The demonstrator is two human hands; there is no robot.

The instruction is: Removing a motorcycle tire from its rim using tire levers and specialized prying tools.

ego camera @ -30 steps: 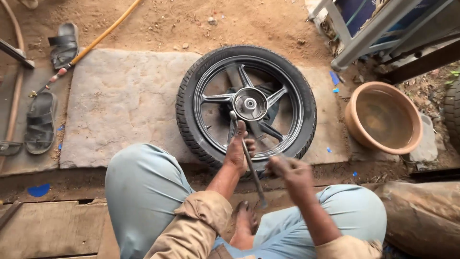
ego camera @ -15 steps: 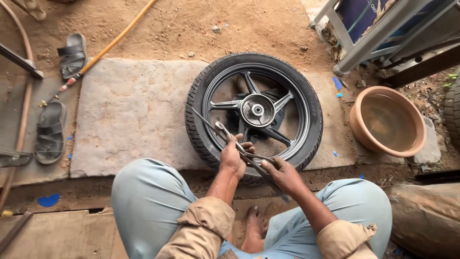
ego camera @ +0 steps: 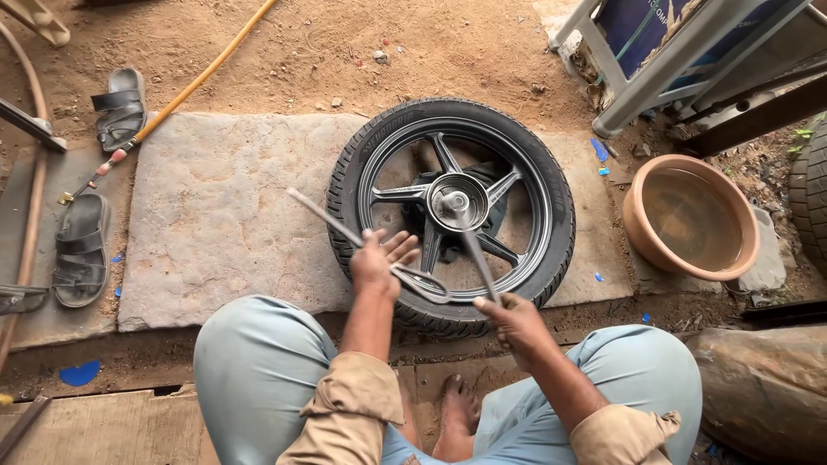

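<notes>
Stone slab (ego camera: 215,232) on sandy ground carries our black motorcycle wheel (ego camera: 452,215), lying flat at its right edge.
We sit at the slab's near edge, our left hand (ego camera: 379,263) clasping one long metal tyre lever (ego camera: 362,241), our right hand (ego camera: 517,320) gripping a second lever (ego camera: 475,254) over the spokes. Sandals (ego camera: 82,250) and a yellow hose (ego camera: 189,86) lie left; a clay basin (ego camera: 689,215) sits right.

Sign: a dark blue board with pale lettering (ego camera: 655,21), top right, behind the grey metal frame (ego camera: 620,69), partly hidden.
Packages, screens: none.
</notes>
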